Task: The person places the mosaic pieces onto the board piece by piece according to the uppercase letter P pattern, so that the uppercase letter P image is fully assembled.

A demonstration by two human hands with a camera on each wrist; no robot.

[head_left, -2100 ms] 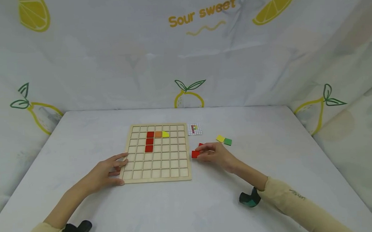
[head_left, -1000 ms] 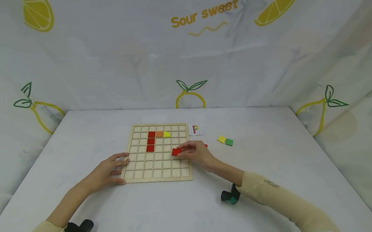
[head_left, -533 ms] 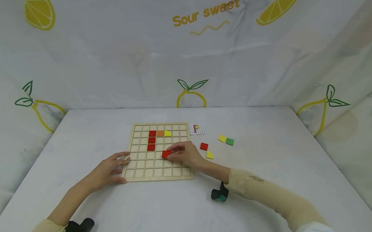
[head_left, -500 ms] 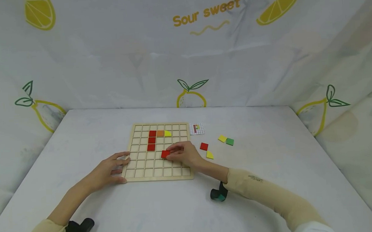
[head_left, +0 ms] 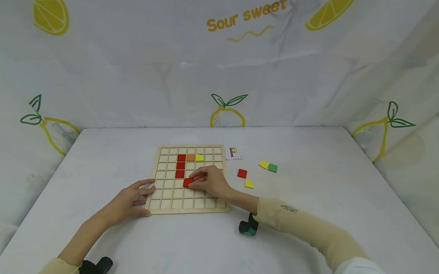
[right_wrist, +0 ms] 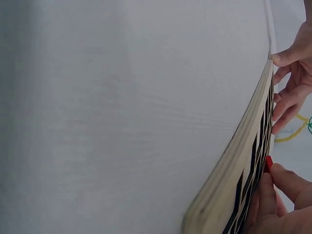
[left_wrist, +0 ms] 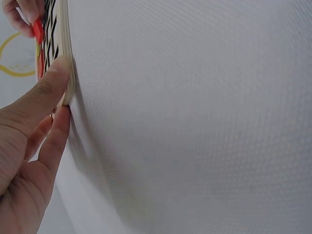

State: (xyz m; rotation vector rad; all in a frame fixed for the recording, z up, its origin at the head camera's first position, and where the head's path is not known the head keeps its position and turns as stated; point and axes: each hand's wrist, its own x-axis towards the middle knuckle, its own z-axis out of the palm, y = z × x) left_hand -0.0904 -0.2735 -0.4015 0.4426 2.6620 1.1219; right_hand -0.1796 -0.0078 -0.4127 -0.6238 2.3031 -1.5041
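Observation:
A wooden grid board (head_left: 167,204) lies on the table in the head view. My left hand (head_left: 125,202) holds its near left corner, thumb at the near end and fingertips along the left edge; the left wrist view shows the thumb (left_wrist: 44,92) on the board's rim. My right hand (head_left: 213,181) pinches a red square tile (head_left: 187,182) over the middle of the board. That tile sits just below and right of a column of red tiles (head_left: 179,165). An orange tile (head_left: 190,157) and a yellow rounded tile (head_left: 199,157) continue the column's top row.
Right of the board lie a loose red square (head_left: 242,173), a yellow rounded piece (head_left: 248,183), a yellow square (head_left: 264,164) and a green square (head_left: 273,167). A small printed pattern card (head_left: 233,152) lies beside the board's upper right corner. A lemon-print cloth hangs behind the table.
My right hand has carried the red square tile left, from beside the board to over its middle. The loose red and yellow pieces behind it are now uncovered. My left hand stays at the board.

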